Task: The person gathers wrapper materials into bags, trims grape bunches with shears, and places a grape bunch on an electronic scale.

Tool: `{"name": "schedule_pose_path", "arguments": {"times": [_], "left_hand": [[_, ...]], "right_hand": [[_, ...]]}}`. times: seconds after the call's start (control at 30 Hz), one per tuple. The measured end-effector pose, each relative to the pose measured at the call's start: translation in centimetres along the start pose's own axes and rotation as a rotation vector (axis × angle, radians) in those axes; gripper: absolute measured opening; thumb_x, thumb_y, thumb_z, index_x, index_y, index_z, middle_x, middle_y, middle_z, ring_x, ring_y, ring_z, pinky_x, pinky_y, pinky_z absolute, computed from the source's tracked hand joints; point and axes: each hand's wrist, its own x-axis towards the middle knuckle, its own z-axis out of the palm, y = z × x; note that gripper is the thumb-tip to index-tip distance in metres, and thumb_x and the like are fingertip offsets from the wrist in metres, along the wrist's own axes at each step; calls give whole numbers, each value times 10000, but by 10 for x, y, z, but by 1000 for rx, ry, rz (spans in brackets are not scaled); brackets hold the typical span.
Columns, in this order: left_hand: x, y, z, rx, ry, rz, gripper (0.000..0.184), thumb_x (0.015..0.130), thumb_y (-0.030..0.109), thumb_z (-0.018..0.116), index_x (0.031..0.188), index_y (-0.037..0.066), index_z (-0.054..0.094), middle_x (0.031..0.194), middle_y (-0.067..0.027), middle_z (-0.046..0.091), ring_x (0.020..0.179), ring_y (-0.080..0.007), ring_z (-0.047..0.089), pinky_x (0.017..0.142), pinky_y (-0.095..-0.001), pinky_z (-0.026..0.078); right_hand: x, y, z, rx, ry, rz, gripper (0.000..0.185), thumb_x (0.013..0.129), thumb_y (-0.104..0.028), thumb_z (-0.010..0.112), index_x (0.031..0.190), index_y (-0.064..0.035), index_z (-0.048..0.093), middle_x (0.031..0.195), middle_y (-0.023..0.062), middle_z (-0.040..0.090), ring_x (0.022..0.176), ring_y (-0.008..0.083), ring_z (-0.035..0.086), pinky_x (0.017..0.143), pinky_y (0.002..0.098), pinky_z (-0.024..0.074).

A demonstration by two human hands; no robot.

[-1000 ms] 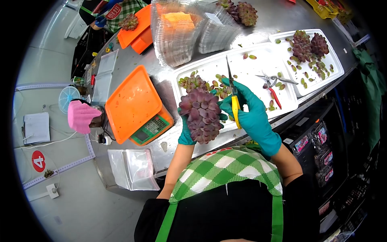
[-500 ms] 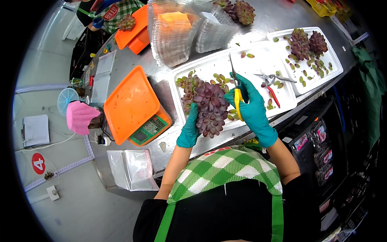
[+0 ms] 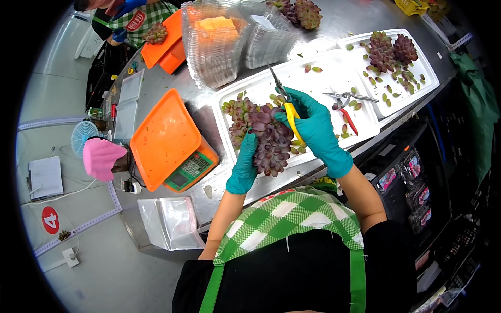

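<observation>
My left hand [image 3: 243, 166], in a teal glove, grips a purple succulent cluster [image 3: 273, 141] from its left side, over the near part of a white tray [image 3: 227, 147]. Yellow-handled scissors [image 3: 291, 116] are in my gloved right hand [image 3: 314, 122], their blades pointing up and away beyond the cluster. Behind the held plant, a smaller reddish-green succulent [image 3: 239, 117] lies in the tray. Loose green-and-red leaves lie around it. Pruning shears [image 3: 348, 98] with one red handle rest open to the right of my right hand.
A second white tray [image 3: 431, 81] holds two succulents and loose leaves. Left of my left hand stands an orange scale [image 3: 166, 138]; beyond the tray, stacked clear plastic containers [image 3: 214, 52]. A plastic bag [image 3: 169, 223] lies at the near edge. Another person [image 3: 136, 18] works at far left.
My right hand has moved slightly left, bringing the scissors closer over the purple succulent. My left hand keeps its hold. The whole view has shifted a little.
</observation>
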Motion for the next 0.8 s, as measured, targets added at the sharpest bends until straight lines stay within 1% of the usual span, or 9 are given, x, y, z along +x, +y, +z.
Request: {"name": "schedule_pose_path", "arguments": {"times": [0.13,0.23,0.33,0.37,0.47,0.5,0.6,0.63,0.8], "left_hand": [[-1,2,6,21,-19,34,633,812,416,553,1298,81,323,1268,-73,424,1132,-202,450,957,-341,377],[-1,2,5,36,-33,55,661,801,440,556,1299,80,315,1266,-78,425,1129,-212,454,951,-349,386],[-2,4,2,14,-58,59,679,793,457,559,1301,83,308,1261,-81,428,1125,-218,456,948,-350,389],[-2,5,0,-2,-69,57,683,790,461,560,1301,85,306,1258,-81,429,1124,-218,457,947,-349,390],[3,-4,-23,68,-9,130,682,817,503,486,1320,95,273,1296,-101,384,1159,-244,420,971,-382,368],[2,-3,-23,76,10,155,679,814,505,490,1314,94,286,1288,-98,394,1151,-240,429,969,-381,371],[2,2,-20,45,50,191,686,786,437,578,1303,81,302,1255,-74,424,1119,-208,455,939,-347,392],[3,0,-25,50,34,199,704,778,429,592,1308,75,293,1256,-70,422,1119,-204,453,945,-346,386],[4,-1,-27,125,19,248,721,769,443,598,1303,66,294,1247,-71,427,1123,-203,449,946,-340,387]], "right_hand": [[-3,-13,-3,129,-8,146,477,732,7,653,1179,-50,499,883,24,585,798,83,554,742,208,468],[-9,-18,-5,119,7,90,411,774,9,593,1171,-25,492,999,53,582,806,74,547,758,220,474],[-21,-22,-19,-214,-106,-159,439,767,-18,612,1186,-56,487,977,55,583,806,89,553,749,249,482],[-24,-21,-25,-380,-141,-233,471,744,-80,653,1187,-107,497,907,75,580,775,125,567,709,271,485],[-39,-38,-38,-678,-272,-152,501,706,-186,703,1170,-146,516,825,81,563,711,161,565,646,280,476],[-41,-43,-42,-836,-317,-74,502,701,-311,694,1148,-151,530,813,70,571,693,195,572,609,295,466],[-44,-51,-49,-1076,-441,-33,467,727,-369,647,1130,-159,541,829,61,592,712,202,592,613,316,470],[-45,-52,-49,-1088,-425,-41,427,742,-380,619,1099,-153,562,839,66,611,720,225,604,615,330,473],[-42,-63,-44,-1150,-436,-7,405,741,-374,619,1063,-131,585,822,76,626,717,246,608,616,324,480]]}}
